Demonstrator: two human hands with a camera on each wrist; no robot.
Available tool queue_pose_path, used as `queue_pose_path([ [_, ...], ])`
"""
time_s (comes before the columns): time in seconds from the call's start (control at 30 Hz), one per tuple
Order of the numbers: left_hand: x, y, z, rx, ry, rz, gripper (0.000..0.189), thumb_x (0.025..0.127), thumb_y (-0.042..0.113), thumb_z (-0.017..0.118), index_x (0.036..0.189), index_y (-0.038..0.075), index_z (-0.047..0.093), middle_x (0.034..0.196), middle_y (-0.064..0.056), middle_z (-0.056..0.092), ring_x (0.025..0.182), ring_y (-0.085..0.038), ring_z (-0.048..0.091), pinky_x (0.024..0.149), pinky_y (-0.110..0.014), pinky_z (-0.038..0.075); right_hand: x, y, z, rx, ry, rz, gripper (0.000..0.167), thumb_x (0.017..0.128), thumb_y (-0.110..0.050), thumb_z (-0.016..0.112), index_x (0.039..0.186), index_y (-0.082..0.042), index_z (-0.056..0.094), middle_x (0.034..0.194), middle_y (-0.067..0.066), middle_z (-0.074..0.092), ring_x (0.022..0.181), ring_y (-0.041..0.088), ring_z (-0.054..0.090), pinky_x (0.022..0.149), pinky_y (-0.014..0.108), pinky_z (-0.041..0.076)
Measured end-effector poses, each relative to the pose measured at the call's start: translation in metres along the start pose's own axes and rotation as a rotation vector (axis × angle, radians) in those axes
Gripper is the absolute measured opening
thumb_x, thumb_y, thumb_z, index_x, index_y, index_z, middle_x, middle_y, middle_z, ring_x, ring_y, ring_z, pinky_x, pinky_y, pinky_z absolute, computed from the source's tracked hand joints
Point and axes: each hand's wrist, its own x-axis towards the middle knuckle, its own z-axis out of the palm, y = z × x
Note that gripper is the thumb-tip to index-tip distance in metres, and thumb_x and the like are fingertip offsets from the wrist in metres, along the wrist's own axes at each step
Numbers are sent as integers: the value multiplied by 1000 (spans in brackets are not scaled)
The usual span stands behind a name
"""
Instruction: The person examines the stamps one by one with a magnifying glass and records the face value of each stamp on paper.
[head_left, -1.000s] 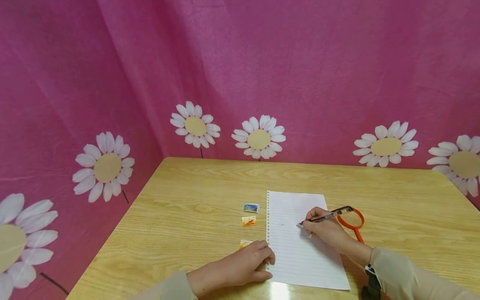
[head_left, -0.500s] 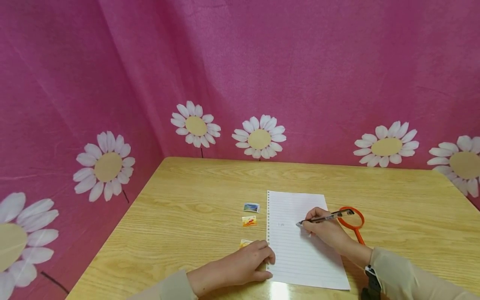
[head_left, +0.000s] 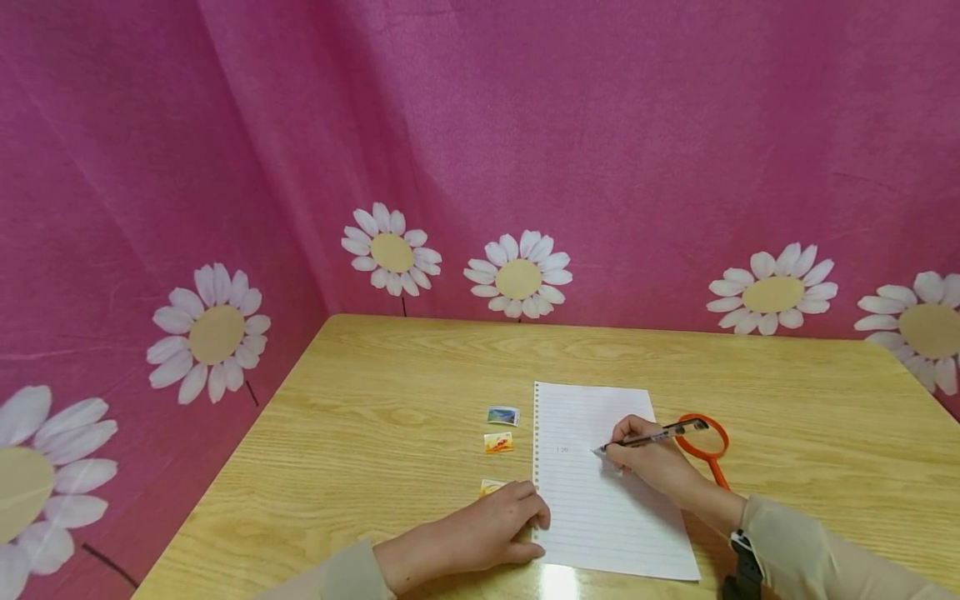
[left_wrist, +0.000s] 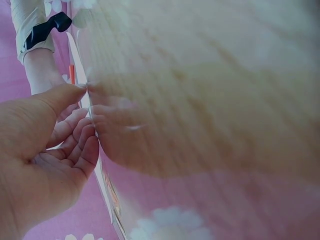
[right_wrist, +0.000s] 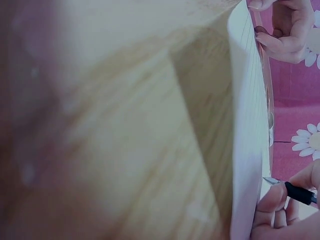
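A lined sheet of paper (head_left: 600,525) with punched holes down its left side lies on the table. My right hand (head_left: 651,462) rests on it and grips a pen (head_left: 667,433), whose tip is at the paper to the right of small handwritten marks (head_left: 562,450). The right wrist view shows the dark grip of this pen (right_wrist: 300,194) between thumb and fingers. Bent loosely, the fingers of my left hand (head_left: 498,525) rest on the sheet's lower left edge. That hand partly covers a yellow stamp-like picture (head_left: 491,486).
Two more small stamp-like pictures, one blue (head_left: 503,415) and one yellow and red (head_left: 498,442), lie left of the sheet. An orange magnifying glass (head_left: 717,473) is beside my right hand, partly hidden by it. A pink flowered cloth (head_left: 630,150) hangs behind the wooden table (head_left: 405,400).
The pen's back end has tipped slightly lower in my right hand. Both hands and the sheet stay where they were.
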Motion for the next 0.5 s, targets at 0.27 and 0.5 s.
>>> queue_pose_path([
  [0.27,0,0,-1,-6,-8,-8,20,93,28,68,105,14,62,101,7,54,86,1,40,77,-8,39,-1,-1,-3,13,-46,-11,15,83,-3,63,89,1,50,71,-2,50,61,6,48,56,20,44],
  [0.5,1,0,0,-11,-11,-8,20,93,28,68,106,15,62,101,7,53,87,1,40,78,-8,39,-1,-1,-4,-14,-40,-2,15,84,-6,64,90,1,52,69,-2,53,61,7,48,55,20,41],
])
